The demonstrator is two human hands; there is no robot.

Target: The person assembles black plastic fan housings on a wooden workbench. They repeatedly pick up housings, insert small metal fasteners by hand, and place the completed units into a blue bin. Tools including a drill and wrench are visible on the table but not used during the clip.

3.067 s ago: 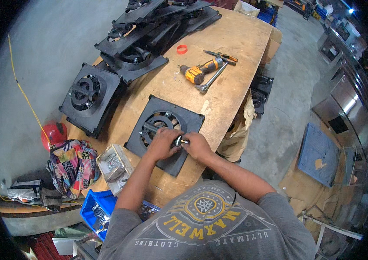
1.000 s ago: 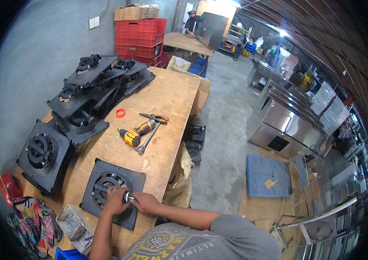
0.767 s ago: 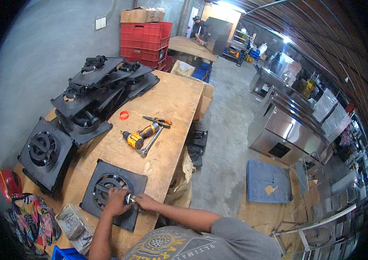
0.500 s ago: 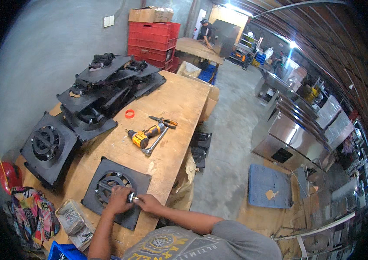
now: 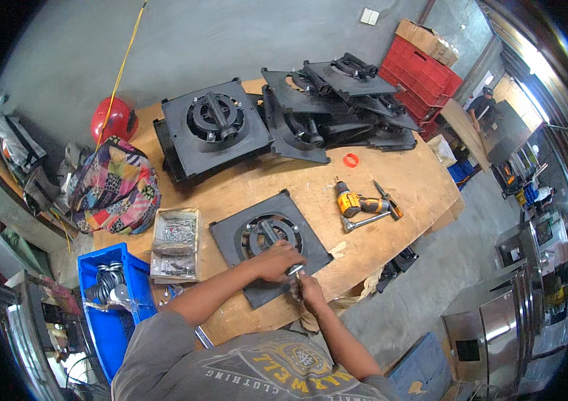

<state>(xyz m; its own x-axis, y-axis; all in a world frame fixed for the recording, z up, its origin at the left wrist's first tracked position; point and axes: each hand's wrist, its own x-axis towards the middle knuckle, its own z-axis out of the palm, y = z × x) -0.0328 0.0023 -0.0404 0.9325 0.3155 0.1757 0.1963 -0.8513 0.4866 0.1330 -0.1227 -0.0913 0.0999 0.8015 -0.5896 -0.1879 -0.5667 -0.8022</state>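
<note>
Forearms reach in from the near edge onto the wooden tabletop (image 5: pixel 277 184). Left hand (image 5: pixel 276 259) lies palm-down, fingers curled over the near right part of the square black fan panel (image 5: pixel 269 245), which lies flat, one corner pointing near. Right hand (image 5: pixel 307 296) closes around a small metal part (image 5: pixel 294 270) at the panel's near right edge; its shape is hard to make out.
</note>
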